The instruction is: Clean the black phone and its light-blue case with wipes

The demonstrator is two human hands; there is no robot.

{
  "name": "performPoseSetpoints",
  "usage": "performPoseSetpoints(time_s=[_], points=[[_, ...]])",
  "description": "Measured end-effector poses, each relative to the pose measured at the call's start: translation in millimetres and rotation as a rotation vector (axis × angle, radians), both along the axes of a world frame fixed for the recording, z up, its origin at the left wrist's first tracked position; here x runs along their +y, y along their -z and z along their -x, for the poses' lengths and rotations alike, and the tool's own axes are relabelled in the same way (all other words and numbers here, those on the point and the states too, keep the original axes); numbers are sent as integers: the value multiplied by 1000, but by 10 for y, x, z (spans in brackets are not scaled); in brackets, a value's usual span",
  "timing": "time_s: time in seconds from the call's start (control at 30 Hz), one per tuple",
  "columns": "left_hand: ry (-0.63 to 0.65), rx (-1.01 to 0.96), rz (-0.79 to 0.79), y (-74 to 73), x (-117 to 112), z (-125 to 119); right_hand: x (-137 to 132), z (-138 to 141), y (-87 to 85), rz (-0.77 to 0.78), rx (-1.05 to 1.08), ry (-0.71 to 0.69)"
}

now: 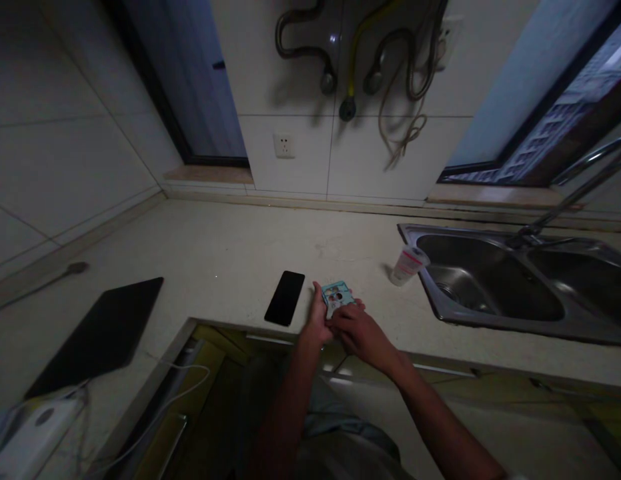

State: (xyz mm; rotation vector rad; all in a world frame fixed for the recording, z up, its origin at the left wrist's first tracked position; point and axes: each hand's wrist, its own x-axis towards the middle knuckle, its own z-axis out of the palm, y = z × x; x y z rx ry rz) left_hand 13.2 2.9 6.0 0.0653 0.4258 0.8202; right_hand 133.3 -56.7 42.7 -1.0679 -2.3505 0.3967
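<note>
My left hand [319,319] holds a teal phone case [336,293] printed with small pictures, its thumb along the left side and fingertips showing at the right edge. A dark round spot shows near the case's middle. My right hand [359,332] is bent over the case's lower part, fingers closed at its near edge; the exact grip there is partly hidden. Below that hand hangs a thin dark strip, perhaps a cord. Left of my hands a black smartphone [285,298] lies flat on the pale countertop [230,247].
A plastic cup [408,265] with red print stands beside the steel double sink [470,273] and its faucet [565,193]. At left lie a dark flat panel [103,327], a white device [37,433] and a white cable [175,400]. Hoses [350,60] hang on the wall.
</note>
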Motion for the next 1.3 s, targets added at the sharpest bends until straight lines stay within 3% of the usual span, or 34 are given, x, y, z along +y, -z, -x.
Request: performPoseSetpoints(time_s=[0.17, 0.3, 0.5, 0.63, 0.9, 1.0, 1.1, 1.3], points=[[-27, -27, -8, 71, 24, 54, -373, -78, -5, 64, -2, -85], [11, -34, -39, 75, 18, 99, -496, -239, 21, 54, 6, -70], [13, -44, -52, 89, 30, 112, -429, -527, 132, -31, -15, 39], [19, -56, -70, 105, 33, 112, -375, -624, 106, 21, 1, 108], [18, -58, -77, 110, 29, 110, -294, -752, 97, 62, 21, 83], [20, -54, -70, 100, 25, 111, -255, -821, 147, 136, 160, 125], [20, -40, -70, 85, 18, 106, -225, -838, 227, 247, 329, 257], [-17, 20, -59, 36, 3, 81, -196, -630, 357, 525, 597, 487]])
